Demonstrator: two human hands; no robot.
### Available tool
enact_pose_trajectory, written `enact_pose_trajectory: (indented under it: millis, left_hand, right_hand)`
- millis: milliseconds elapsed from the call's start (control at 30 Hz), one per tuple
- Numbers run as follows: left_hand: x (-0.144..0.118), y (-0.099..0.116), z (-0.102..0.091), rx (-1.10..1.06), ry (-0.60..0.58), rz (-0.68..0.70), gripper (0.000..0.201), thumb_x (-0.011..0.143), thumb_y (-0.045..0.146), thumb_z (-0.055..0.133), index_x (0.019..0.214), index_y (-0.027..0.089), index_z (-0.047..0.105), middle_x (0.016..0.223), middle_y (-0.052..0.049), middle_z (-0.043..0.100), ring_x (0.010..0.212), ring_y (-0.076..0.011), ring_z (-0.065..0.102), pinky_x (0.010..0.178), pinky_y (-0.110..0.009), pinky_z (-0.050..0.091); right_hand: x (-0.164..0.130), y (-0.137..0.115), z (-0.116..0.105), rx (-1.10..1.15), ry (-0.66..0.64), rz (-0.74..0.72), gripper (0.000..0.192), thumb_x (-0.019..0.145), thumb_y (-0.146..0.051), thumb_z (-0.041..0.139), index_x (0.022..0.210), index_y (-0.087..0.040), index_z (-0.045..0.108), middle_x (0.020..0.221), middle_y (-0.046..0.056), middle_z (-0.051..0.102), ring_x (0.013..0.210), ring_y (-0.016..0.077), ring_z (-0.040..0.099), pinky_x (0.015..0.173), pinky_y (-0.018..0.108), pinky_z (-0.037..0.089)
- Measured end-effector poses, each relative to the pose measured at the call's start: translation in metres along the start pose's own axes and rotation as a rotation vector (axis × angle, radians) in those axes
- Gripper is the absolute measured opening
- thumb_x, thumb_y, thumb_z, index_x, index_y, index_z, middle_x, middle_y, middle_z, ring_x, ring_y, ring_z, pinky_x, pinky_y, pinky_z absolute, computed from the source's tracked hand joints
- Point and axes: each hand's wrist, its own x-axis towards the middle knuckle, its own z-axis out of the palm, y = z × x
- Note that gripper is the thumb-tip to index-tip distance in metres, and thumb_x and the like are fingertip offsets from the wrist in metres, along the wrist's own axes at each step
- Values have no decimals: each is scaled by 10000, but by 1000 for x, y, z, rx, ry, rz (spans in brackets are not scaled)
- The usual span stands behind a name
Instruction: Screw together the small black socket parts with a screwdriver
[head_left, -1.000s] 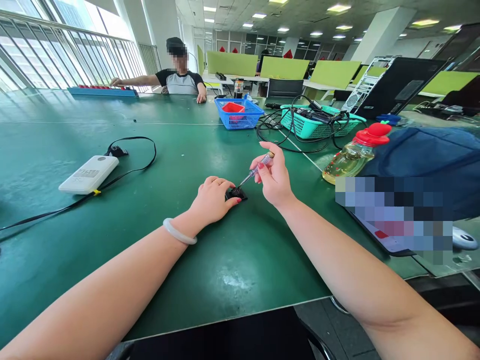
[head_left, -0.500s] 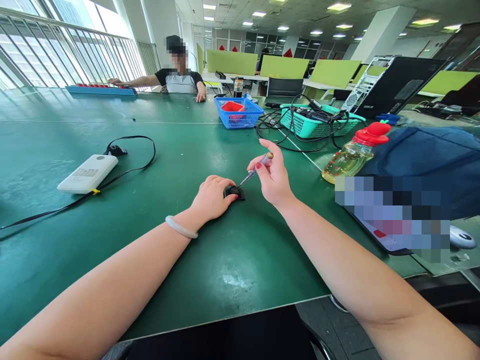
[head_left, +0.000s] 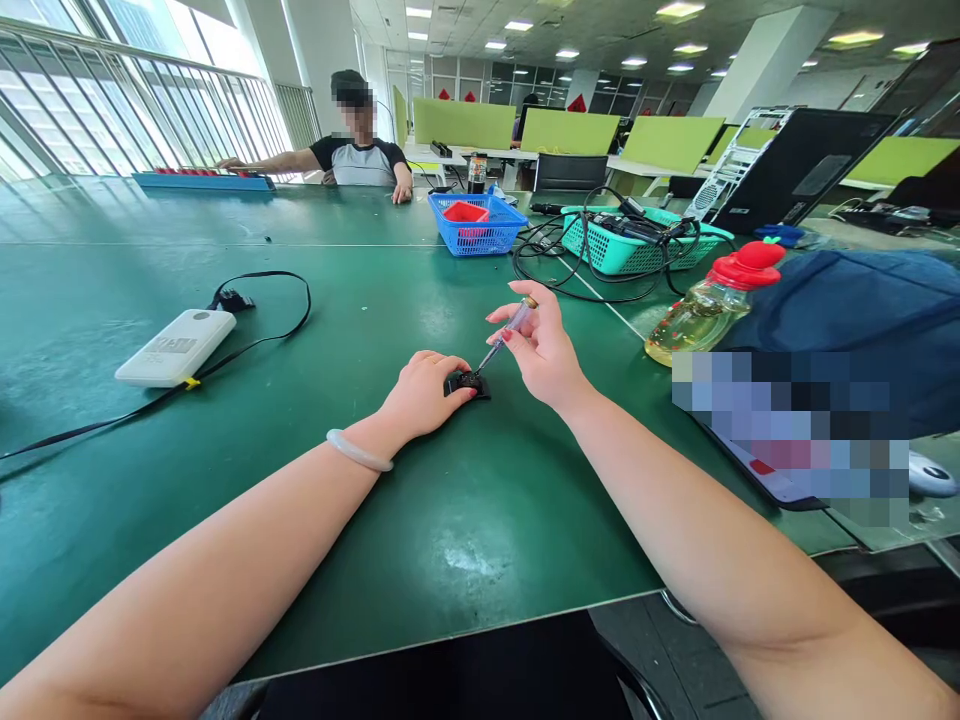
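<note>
On the green table [head_left: 360,560] lies a small black part [head_left: 469,384], too small to name for certain. My left hand [head_left: 426,393] is closed on it from the left, thumb along its near side and fingers over its far side, pressing it to the surface. In my right hand [head_left: 546,347] is a screwdriver [head_left: 511,330] with a clear handle, pinched between thumb and fingers. Its shaft slants down to the left, and the tip meets the top of the black part. The fingers of my left hand hide part of that piece.
To the left lies a white power bank [head_left: 177,348] with a black strap [head_left: 306,300]. Ahead are a blue basket [head_left: 480,238] and a green basket [head_left: 600,252] of cables. A red-capped bottle [head_left: 694,315] leans at the right. A person [head_left: 364,160] sits across the table.
My right hand has shifted slightly and its fingers have moved round the screwdriver's handle, which now stands a little steeper. The tip stays at the black part; my left hand keeps its place.
</note>
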Motion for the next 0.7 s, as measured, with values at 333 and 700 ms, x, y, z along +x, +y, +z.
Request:
enact_pose_trajectory:
  millis: [333, 700]
  left_hand:
    - [0, -3, 2, -1, -23, 10, 338, 897, 412, 587, 1183, 244, 652, 1190, -81, 689, 1254, -302, 508, 1093, -494, 416]
    - [0, -6, 3, -23, -25, 20, 331, 895, 403, 593, 1178, 245, 660, 1173, -76, 695, 1254, -307, 496, 1114, -501, 390]
  right_hand:
    - [1, 8, -2, 60, 117, 80, 444, 904, -366, 661, 1302, -342, 466, 880, -20, 658, 785, 179, 694, 829, 433, 624]
    - [4, 28, -15, 50, 115, 195, 567, 865, -480, 691, 1341, -351, 413, 948, 4, 672, 866, 213, 707, 905, 457, 604]
